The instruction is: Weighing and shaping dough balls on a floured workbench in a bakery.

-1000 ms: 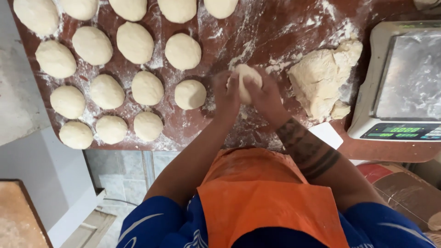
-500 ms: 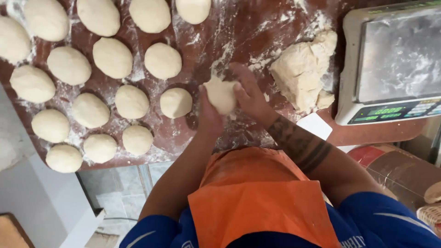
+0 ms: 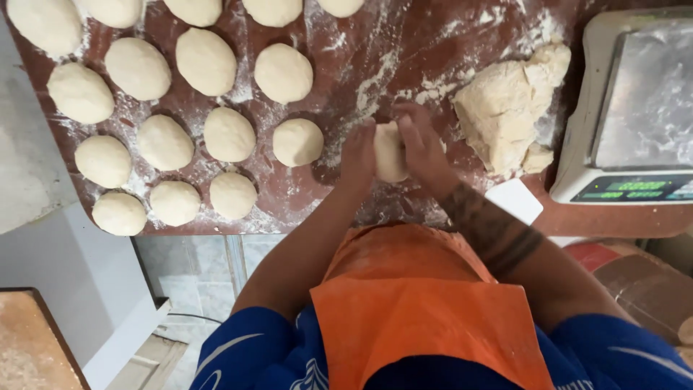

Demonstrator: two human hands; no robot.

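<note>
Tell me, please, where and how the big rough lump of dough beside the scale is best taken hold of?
Probably by the two long flanks of the dough lump, coming down from above with both hands. It lies flat on the floured table, irregular and wide, too broad for one hand. Its right side sits close to the scale, so reaching in from the left looks easier.

The dough piece (image 3: 390,150) is pale, smooth and roughly oval. It stands upright on the floured reddish-brown table (image 3: 404,43), partly hidden, apparently pressed on both sides.
</note>
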